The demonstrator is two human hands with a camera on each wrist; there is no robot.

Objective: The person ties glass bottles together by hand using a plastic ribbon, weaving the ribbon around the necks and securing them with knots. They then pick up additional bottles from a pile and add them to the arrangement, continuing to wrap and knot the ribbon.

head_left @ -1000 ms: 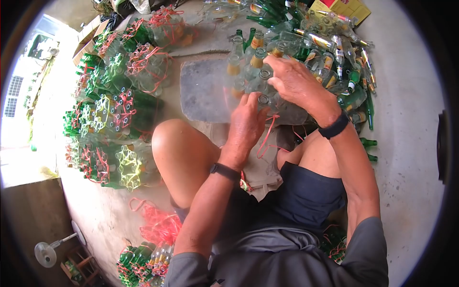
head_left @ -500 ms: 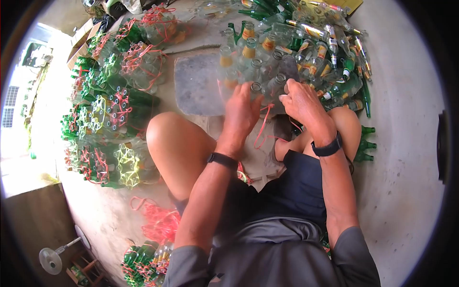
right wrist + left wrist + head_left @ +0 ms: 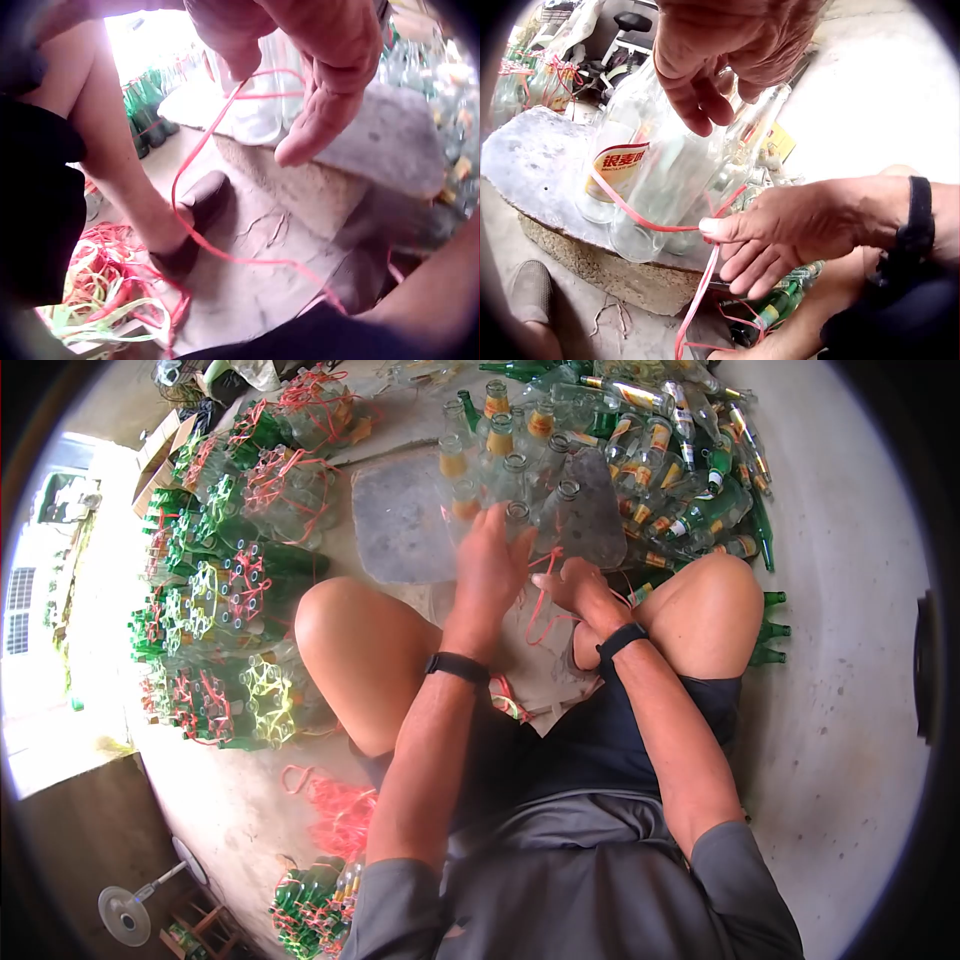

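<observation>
Clear glass bottles (image 3: 501,445) (image 3: 660,195) stand grouped on a grey slab (image 3: 400,525) (image 3: 544,161), with red string (image 3: 649,223) (image 3: 217,120) around their lower part. My left hand (image 3: 485,575) (image 3: 731,56) has its bent fingers round the top of the nearest bottle, whose neck it partly hides in the left wrist view. Low at the right of the group, my right hand (image 3: 580,588) (image 3: 780,232) (image 3: 322,75) has its thumb against the string, other fingers extended and apart from it. Loose string ends hang below.
Bundles of tied bottles (image 3: 250,585) stand at the left. Loose bottles (image 3: 690,480) lie heaped at the right, close to the slab. A tangle of red string (image 3: 340,815) and a fan (image 3: 125,915) are at lower left. My knees flank the slab's near side.
My right hand has moved from the bottle tops down toward my body, to the string. My left hand has stayed by the nearest bottle. The head view has shifted slightly.
</observation>
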